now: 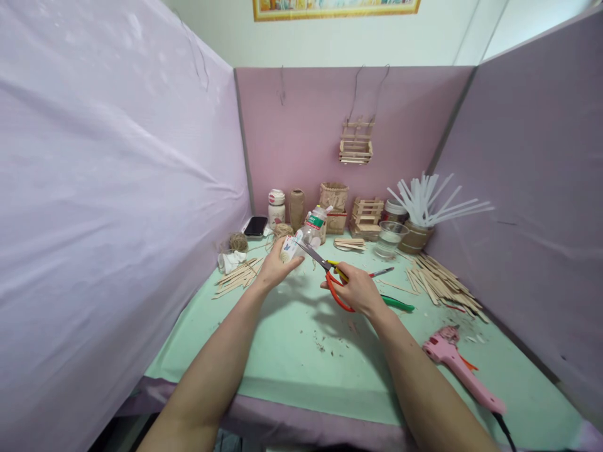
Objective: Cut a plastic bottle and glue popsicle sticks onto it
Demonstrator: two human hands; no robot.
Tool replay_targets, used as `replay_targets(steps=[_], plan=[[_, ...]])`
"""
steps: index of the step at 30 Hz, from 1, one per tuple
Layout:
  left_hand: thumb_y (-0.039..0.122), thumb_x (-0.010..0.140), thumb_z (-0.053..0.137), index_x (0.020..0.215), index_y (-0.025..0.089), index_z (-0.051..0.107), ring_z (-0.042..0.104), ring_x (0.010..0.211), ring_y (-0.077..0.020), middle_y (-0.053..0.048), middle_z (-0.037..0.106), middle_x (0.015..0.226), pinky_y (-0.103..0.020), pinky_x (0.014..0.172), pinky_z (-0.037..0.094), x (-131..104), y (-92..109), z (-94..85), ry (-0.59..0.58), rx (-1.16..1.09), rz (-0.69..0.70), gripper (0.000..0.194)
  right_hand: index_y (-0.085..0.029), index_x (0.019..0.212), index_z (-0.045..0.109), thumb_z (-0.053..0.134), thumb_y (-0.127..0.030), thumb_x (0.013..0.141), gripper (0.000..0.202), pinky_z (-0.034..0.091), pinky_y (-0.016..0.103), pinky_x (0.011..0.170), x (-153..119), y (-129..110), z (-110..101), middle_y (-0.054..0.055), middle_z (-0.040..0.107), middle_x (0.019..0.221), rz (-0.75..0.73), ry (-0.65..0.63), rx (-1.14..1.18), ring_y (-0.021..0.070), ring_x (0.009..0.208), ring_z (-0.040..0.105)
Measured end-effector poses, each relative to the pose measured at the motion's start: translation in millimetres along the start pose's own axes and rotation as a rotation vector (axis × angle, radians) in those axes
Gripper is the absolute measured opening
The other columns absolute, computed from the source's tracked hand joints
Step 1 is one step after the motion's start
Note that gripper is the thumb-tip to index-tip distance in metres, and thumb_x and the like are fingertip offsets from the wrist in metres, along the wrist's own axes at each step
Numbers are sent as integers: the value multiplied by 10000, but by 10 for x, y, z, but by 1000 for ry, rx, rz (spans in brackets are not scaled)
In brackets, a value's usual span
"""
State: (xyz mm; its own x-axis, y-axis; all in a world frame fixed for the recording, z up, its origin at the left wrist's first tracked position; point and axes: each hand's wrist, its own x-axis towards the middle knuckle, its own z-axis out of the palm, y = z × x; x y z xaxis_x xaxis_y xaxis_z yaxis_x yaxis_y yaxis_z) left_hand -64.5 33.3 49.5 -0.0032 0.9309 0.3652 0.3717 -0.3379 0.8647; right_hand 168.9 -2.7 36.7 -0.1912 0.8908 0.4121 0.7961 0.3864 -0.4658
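My left hand is closed on a small white piece printed with a blue butterfly; whether it is a cup or a card I cannot make out. In my right hand is a pair of scissors with red handles, the blades pointing up and left at the white piece. Just behind it leans a clear plastic bottle with a green label; whether it touches the white piece is unclear. Something yellow shows beside the scissors. Beyond my right hand lie a pen and a green-handled tool.
Wooden sticks lie left, and a larger pile lies right. A pink glue gun rests at the front right. Behind stand a clear cup, a pot of white glue sticks and a brown vase. Twine sits left.
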Motion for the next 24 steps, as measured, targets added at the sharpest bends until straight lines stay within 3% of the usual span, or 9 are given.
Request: replay_targets(steps=[7,11,15,24], plan=[[400,700,776,1343,199,530,549,1240,-321,-100,627,1294,-414,1038,449,6,51,-106,-201,-58,-29,716,-228,708,535,627,-544,763,333,292,253,550,5,55,-77,-39,533,617,-26,-92,114,132,574,412],[433,728,745,1383,222,501,609,1117,-275,-89,647,1230,-347,845,550,6,33,-119,-307,-152,-82,730,-222,691,534,645,-528,743,329,290,249,552,17,85,-103,-45,511,606,-58,-96,132,125,573,391],[402,749,721,1410,249,470,629,1038,-238,-82,652,1184,-292,719,562,-19,14,-103,-405,-253,-148,724,-224,736,540,642,-539,749,331,302,250,569,18,95,-108,-43,513,631,-79,-115,128,128,586,397],[354,742,716,1372,174,490,558,1220,-291,-88,633,1278,-388,1034,456,-42,113,-70,-344,-48,-51,694,-240,845,505,639,-538,764,336,316,254,573,-25,-6,-19,-27,578,739,23,-156,79,147,624,477]])
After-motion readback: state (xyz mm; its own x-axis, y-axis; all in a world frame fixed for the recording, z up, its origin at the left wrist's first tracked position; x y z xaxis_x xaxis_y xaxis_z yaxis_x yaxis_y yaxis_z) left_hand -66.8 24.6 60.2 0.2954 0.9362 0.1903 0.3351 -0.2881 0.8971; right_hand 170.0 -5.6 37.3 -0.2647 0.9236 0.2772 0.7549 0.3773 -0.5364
